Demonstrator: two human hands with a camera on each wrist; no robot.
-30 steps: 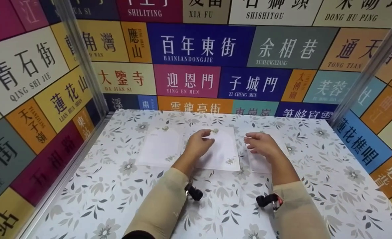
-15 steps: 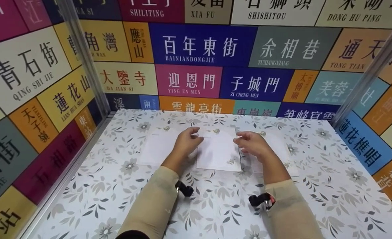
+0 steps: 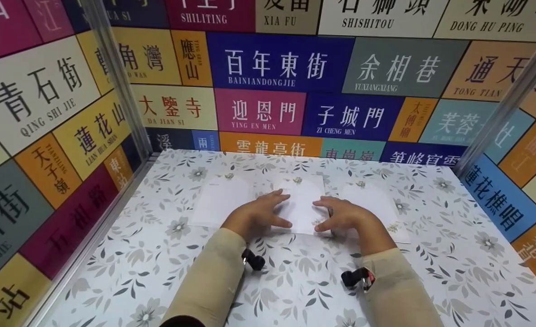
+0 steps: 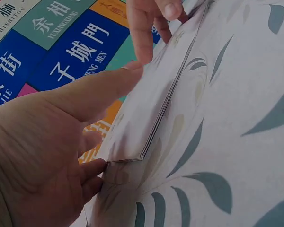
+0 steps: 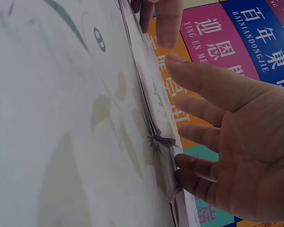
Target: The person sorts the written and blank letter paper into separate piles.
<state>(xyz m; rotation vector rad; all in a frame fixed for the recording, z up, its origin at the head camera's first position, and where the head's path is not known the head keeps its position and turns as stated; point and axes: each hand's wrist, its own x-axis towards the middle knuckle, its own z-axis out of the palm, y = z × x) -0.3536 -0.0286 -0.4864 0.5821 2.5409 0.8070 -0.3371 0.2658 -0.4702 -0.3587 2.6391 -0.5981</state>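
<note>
A thin stack of white paper sheets [image 3: 300,204] with small printed flowers lies flat on the table, between both hands. Along its left side, my left hand [image 3: 260,214] has thumb and fingers spread, their tips over the sheets in the head view. The left wrist view shows that hand's lower fingers at a corner of the stack [image 4: 146,118]. From the right, my right hand [image 3: 347,215] reaches in with thumb and fingers apart, tips over the sheet's right edge. In the right wrist view, its lower fingertips [image 5: 182,163] are right at the layered paper edge. Neither hand grips anything.
Similar white sheets lie on both sides: one on the left [image 3: 218,204] and one on the right [image 3: 372,200], partly behind the right hand. The floral tabletop [image 3: 295,281] meets a wall of coloured name panels [image 3: 277,61] at the back and sides.
Both hands have come down and nearer to me along the middle stack, thumbs and fingers spreading. Earlier the left hand moved left and the right hand moved in from the right sheet.
</note>
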